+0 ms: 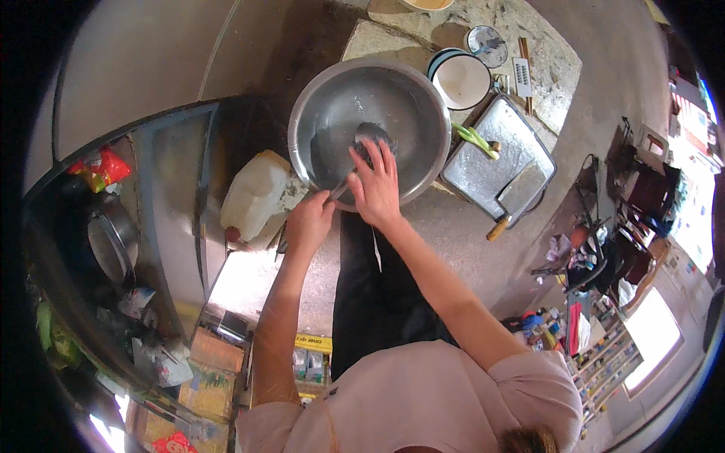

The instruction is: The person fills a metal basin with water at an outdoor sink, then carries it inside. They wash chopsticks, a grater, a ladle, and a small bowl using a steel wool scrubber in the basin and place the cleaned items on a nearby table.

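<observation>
A wide steel basin [423,98] stands in front of me with some water in it. My left hand [308,220] is closed at the basin's near rim round the thin handle of a metal ladle [343,186], whose far end reaches into the basin. Over that end lies my right hand [377,185], its fingers bent on a dark grey, fuzzy clump that looks like a steel wool scrubber [384,136]. The fingers hide most of the clump and the ladle's head, so the ladle's exact shape is unclear.
Right of the basin, a cleaver [518,189] and green onions [476,140] lie on a cutting board [491,175]. Behind are an enamel bowl [462,81], a glass lid [487,45], a grater [522,77] and chopsticks [528,57]. A white plastic jug [255,195] stands left.
</observation>
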